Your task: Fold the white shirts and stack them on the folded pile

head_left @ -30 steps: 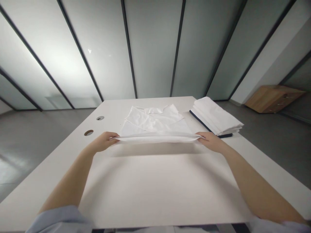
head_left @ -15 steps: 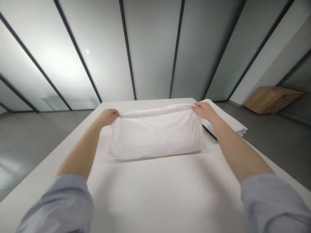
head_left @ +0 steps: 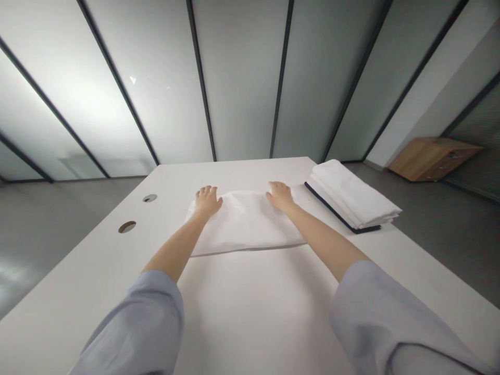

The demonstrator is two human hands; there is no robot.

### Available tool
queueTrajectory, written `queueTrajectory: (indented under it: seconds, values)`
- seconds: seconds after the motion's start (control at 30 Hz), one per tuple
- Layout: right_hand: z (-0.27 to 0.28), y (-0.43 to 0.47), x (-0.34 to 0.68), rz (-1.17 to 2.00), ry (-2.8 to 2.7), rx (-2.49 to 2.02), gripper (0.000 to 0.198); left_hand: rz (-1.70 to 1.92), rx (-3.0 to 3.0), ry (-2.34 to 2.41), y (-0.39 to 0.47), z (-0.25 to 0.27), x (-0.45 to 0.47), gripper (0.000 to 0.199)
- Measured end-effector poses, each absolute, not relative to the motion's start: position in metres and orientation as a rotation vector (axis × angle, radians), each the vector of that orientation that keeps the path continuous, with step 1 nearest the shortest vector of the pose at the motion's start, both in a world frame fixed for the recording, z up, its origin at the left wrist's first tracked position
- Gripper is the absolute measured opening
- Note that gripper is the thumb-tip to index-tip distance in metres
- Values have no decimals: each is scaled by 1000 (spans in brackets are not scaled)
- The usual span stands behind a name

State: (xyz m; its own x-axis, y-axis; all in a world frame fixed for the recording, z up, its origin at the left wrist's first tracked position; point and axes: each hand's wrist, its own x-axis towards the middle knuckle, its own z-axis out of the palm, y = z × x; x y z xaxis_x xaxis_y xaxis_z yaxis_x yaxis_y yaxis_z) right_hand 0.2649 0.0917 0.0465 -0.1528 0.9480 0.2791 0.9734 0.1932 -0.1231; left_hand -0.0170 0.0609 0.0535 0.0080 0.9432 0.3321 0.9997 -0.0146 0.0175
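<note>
A folded white cloth [head_left: 246, 224] lies flat across the middle of the white table, its long near edge towards me. My left hand [head_left: 208, 201] rests on its far left part, palm down with fingers spread. On the far right part lies my right hand [head_left: 280, 196], likewise flat with the fingers stretched out. Neither hand grips the cloth. Faint creases run over the cloth between the hands.
To the right, a stack of folded white cloths [head_left: 351, 190] sits on a thin black board [head_left: 332, 210]. Two round holes pierce the table [head_left: 97, 291] at the left. Beyond are frosted glass panels [head_left: 242, 78] and a wooden cabinet [head_left: 433, 159].
Both hands have let go of the cloth's raised far edge and moved inward onto its top. The cloth now lies flat, and the table holes have come into view.
</note>
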Motion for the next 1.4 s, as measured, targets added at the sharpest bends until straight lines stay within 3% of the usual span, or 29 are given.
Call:
queueTrajectory:
  seconds: [0.1,0.23,0.57,0.8,1.03,1.2,1.4]
  values:
    - [20,75,241,-31,-2376,-1700,43,-263,-2263,-2106,54,29,10,62]
    - [-7,69,240,128,-2347,-1888,58,-87,-2295,-2276,54,5,9,75]
    - [-11,77,315,119,-2164,-2136,61,-24,-1934,-2525,37,5,-82,76]
    - [-13,60,310,57,-2139,-2109,58,-136,-1886,-2410,9,6,-77,66]
    - [-9,46,314,-88,-2158,-1968,40,-354,-2113,-1942,-10,4,-69,34]
    - [1,46,302,-220,-2235,-1825,35,-358,-2465,-1767,-21,9,-40,44]
    - [13,14,241,-11,-2371,-1636,39,-150,-2567,-2032,-42,11,41,68]
